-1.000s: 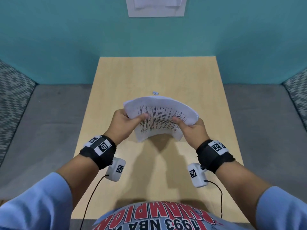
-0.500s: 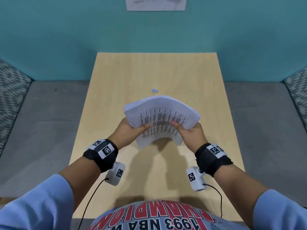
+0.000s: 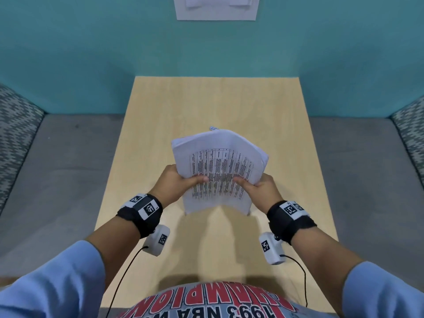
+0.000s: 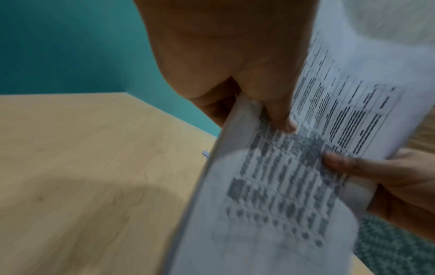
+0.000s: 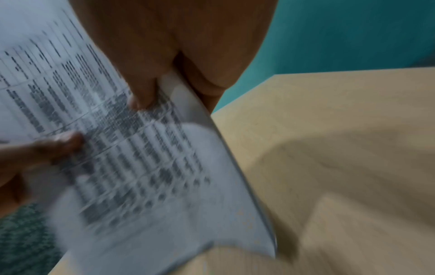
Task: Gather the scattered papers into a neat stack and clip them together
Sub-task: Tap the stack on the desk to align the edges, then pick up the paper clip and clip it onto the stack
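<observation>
I see the papers (image 3: 218, 171) above the table (image 3: 215, 104), my left hand (image 3: 176, 184) and right hand (image 3: 261, 191) each clamped on one side. A clip (image 3: 213, 128) lies just behind.

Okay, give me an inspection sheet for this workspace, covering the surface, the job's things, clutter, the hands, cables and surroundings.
Surface: light wooden table, with shadows near the person.
Job's things: paper stack gathered, held upright and bowed above the table; small clip lies on the table beyond it, mostly hidden, not yet on the papers.
Clutter: nothing seen.
Hands: left hand and right hand each grip a side edge of the stack, thumbs on the printed face.
Cables: black cable runs from the left wrist camera, another from the right, both toward the person.
Surroundings: teal wall with a posted white sheet; grey seat on either side of the table.
</observation>
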